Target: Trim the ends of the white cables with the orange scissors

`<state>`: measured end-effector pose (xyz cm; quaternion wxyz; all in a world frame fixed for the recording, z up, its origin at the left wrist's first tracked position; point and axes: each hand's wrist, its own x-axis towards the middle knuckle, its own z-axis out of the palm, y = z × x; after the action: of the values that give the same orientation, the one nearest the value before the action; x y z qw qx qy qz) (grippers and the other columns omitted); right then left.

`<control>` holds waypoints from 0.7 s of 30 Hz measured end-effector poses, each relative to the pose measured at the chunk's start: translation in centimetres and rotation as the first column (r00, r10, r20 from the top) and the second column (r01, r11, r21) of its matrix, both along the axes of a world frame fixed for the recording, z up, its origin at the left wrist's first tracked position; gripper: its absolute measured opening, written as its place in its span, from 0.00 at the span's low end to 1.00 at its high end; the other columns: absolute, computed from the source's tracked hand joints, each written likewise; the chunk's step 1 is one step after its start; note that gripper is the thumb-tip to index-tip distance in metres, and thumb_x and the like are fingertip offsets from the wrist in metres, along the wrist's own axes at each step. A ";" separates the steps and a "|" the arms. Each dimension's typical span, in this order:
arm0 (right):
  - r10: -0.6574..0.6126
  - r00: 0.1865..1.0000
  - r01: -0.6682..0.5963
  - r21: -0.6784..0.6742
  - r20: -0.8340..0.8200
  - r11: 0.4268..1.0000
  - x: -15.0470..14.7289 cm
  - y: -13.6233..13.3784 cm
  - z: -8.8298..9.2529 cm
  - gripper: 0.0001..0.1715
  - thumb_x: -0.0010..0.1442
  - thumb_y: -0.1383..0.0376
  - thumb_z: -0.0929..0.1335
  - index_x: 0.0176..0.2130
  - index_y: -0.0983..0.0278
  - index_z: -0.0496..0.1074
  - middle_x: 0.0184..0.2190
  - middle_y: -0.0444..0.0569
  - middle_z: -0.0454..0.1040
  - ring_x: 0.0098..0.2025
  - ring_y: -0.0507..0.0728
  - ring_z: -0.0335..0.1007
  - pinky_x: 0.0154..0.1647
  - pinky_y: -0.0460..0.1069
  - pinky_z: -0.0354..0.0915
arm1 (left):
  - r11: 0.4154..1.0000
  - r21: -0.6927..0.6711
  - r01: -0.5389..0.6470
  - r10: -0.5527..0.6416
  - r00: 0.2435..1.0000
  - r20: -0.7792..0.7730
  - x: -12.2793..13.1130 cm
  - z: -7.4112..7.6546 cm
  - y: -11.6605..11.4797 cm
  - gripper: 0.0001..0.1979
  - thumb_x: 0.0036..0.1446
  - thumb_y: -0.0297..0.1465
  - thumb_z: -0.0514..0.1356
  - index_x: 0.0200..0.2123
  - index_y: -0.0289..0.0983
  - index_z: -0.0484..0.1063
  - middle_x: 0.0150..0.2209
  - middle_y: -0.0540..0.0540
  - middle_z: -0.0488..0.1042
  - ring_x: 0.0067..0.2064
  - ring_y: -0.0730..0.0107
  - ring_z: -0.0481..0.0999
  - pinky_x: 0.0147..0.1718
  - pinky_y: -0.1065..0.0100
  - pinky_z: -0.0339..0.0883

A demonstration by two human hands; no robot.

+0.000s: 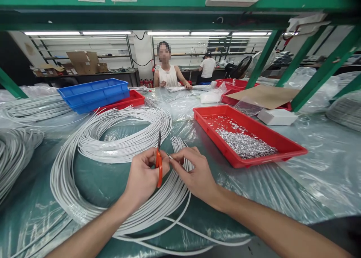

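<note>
My left hand [143,173] is closed around a pair of scissors [159,162] with orange handles, their dark blades pointing up and away from me. Its fingertips meet those of my right hand [197,173], which pinches the end of a thin cable [169,156]. Whether the left fingers also grip that cable end, I cannot tell. Beneath both hands lies a large coil of white cable [67,175], its many cut ends bunched just beyond my right hand. A red tray [203,128] to the right holds a heap of small shiny metal pieces [245,143].
A blue bin [93,96] rests partly over a red bin [138,98] at the back left. More cable coils [17,156] lie left. Green frame posts [324,70] and a white box [278,117] stand right. A person [169,72] sits across the plastic-covered table.
</note>
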<state>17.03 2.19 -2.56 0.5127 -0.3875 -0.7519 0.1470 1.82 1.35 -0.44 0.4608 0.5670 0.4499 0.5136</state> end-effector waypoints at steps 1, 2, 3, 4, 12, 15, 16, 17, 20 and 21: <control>0.023 1.000 -0.023 -0.024 -0.011 0.999 0.0 0.0 0.0 0.05 0.60 0.70 0.69 0.32 0.63 0.73 0.25 0.42 0.75 0.29 0.52 0.69 0.38 0.51 0.60 | 1.000 0.001 0.001 -0.001 1.000 -0.007 0.0 0.0 0.0 0.11 0.46 0.32 0.67 0.23 0.34 0.68 0.16 0.57 0.58 0.19 0.83 0.52 0.17 0.77 0.48; 0.047 0.999 -0.048 -0.048 -0.025 0.998 0.1 0.1 0.0 0.04 0.60 0.70 0.68 0.33 0.63 0.74 0.26 0.43 0.75 0.29 0.53 0.69 0.37 0.51 0.61 | 1.000 0.002 0.000 0.000 1.000 -0.017 0.0 -0.1 0.0 0.11 0.46 0.33 0.67 0.23 0.34 0.68 0.16 0.57 0.58 0.19 0.82 0.52 0.17 0.77 0.48; 0.069 0.996 -0.072 -0.069 -0.047 0.995 0.2 0.1 0.0 0.04 0.60 0.70 0.68 0.34 0.63 0.74 0.26 0.43 0.75 0.29 0.53 0.69 0.36 0.50 0.62 | 1.000 0.002 -0.003 0.004 1.000 -0.030 0.1 -0.1 0.0 0.11 0.46 0.34 0.67 0.24 0.34 0.68 0.16 0.57 0.58 0.19 0.82 0.53 0.17 0.77 0.48; 0.088 0.993 -0.095 -0.090 -0.073 0.991 0.2 0.2 0.0 0.04 0.61 0.69 0.68 0.35 0.63 0.74 0.26 0.44 0.75 0.29 0.53 0.68 0.35 0.49 0.63 | 1.000 0.004 -0.010 0.011 0.999 -0.047 0.1 -0.2 -0.1 0.11 0.47 0.34 0.67 0.24 0.34 0.69 0.16 0.57 0.59 0.19 0.82 0.53 0.17 0.77 0.49; 0.168 0.966 -0.213 -0.237 -0.194 0.948 0.7 0.9 -0.2 0.12 0.65 0.63 0.65 0.36 0.65 0.76 0.26 0.45 0.74 0.28 0.52 0.66 0.31 0.47 0.63 | 0.929 0.351 -0.120 0.272 0.865 -0.422 -2.1 0.1 0.5 0.09 0.56 0.34 0.61 0.26 0.36 0.72 0.20 0.52 0.67 0.26 0.73 0.65 0.31 0.71 0.60; 0.195 0.973 -0.221 -0.277 -0.120 0.935 0.9 1.2 -0.2 0.13 0.66 0.63 0.64 0.35 0.65 0.76 0.27 0.47 0.75 0.29 0.53 0.66 0.29 0.47 0.61 | 0.917 0.399 0.028 0.235 0.770 -0.593 -3.7 0.9 1.0 0.13 0.56 0.33 0.60 0.21 0.36 0.68 0.20 0.51 0.66 0.27 0.73 0.64 0.32 0.70 0.59; 0.211 0.974 -0.225 -0.288 -0.080 0.931 1.0 1.2 -0.1 0.14 0.66 0.64 0.63 0.34 0.65 0.75 0.28 0.47 0.75 0.29 0.53 0.66 0.28 0.47 0.61 | 0.925 0.370 0.086 0.183 0.753 -0.632 -4.1 1.1 1.2 0.13 0.55 0.32 0.59 0.20 0.36 0.67 0.20 0.52 0.65 0.27 0.73 0.63 0.31 0.70 0.58; 0.231 0.972 -0.230 -0.295 -0.035 0.927 1.1 1.3 0.0 0.14 0.66 0.64 0.63 0.34 0.65 0.75 0.27 0.47 0.74 0.28 0.53 0.65 0.27 0.47 0.60 | 0.934 0.332 0.133 0.129 0.740 -0.660 -4.3 1.2 1.3 0.13 0.55 0.32 0.59 0.20 0.36 0.66 0.19 0.52 0.64 0.27 0.74 0.62 0.30 0.71 0.57; 0.288 0.953 -0.252 -0.284 0.093 0.925 1.3 1.3 0.3 0.13 0.65 0.68 0.63 0.33 0.66 0.74 0.25 0.45 0.73 0.25 0.51 0.62 0.25 0.46 0.57 | 0.948 0.200 0.246 -0.046 0.729 -0.683 -4.3 1.2 1.6 0.12 0.53 0.29 0.58 0.20 0.36 0.63 0.20 0.53 0.58 0.26 0.76 0.57 0.27 0.72 0.52; 0.301 0.946 -0.259 -0.273 0.123 0.926 1.3 1.3 0.3 0.13 0.65 0.69 0.63 0.33 0.66 0.75 0.25 0.45 0.72 0.24 0.50 0.62 0.24 0.46 0.57 | 0.947 0.153 0.282 -0.109 0.729 -0.675 -4.2 1.1 1.7 0.11 0.52 0.28 0.58 0.19 0.35 0.62 0.20 0.53 0.56 0.26 0.76 0.55 0.26 0.72 0.50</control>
<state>18.32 3.49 -2.25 0.3696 -0.3487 -0.8140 0.2814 -2.36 3.01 0.67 0.2508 0.8080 0.4535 0.2803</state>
